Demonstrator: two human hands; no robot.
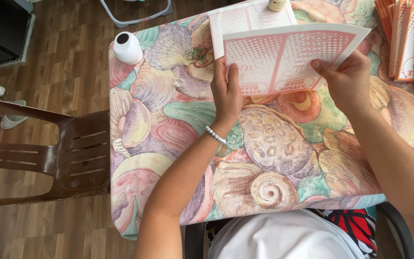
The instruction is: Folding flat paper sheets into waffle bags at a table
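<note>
Both of my hands hold a flat pink-and-white printed card sheet (288, 52) a little above the table. My left hand (227, 91) grips its left edge, thumb on top. On the sheet's lower right part, my right hand (347, 79) pinches it with the thumb on the face. A beaded bracelet (215, 135) circles my left wrist. A second sheet of the same kind (245, 19) lies flat on the table behind the held one. The table wears a cloth printed with seashells (168, 124).
A white cylinder-shaped object (127, 47) stands at the table's far left corner. Some rubber bands (199, 56) lie beside the flat sheet. A stack of orange folded cards (408, 33) stands at the far right. A brown plastic chair (49, 153) is at the left.
</note>
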